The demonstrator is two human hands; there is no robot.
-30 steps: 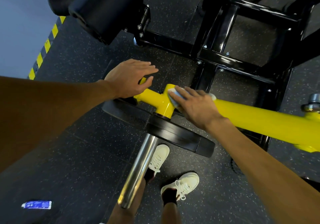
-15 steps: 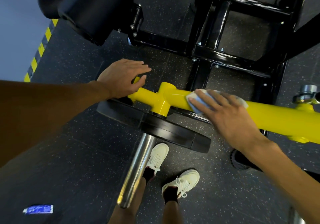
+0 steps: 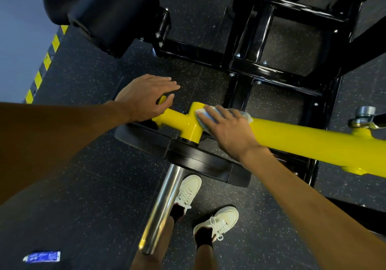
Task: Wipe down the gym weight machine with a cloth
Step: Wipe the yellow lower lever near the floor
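Note:
A yellow lever arm point(image 3: 309, 142) of the weight machine runs from the right edge to a yellow joint point(image 3: 189, 127) at centre. My right hand point(image 3: 227, 131) lies flat on the arm beside the joint, pressing a pale blue-white cloth point(image 3: 205, 117) against it. My left hand point(image 3: 144, 98) rests on the arm's left end point(image 3: 161, 100), fingers spread, nothing held. A black weight plate point(image 3: 194, 163) sits under the joint on a chrome sleeve point(image 3: 163, 211) that points toward me.
The black machine frame point(image 3: 261, 64) fills the upper right and a black pad point(image 3: 100, 12) the upper left. My white shoes point(image 3: 217, 221) stand under the sleeve. A blue wrapper point(image 3: 41, 256) lies on the speckled floor. Yellow-black tape point(image 3: 45, 62) marks the left edge.
My right hand has slid the cloth left along the yellow arm, back to the joint, after a stroke to the right. My left hand has stayed on the arm's end.

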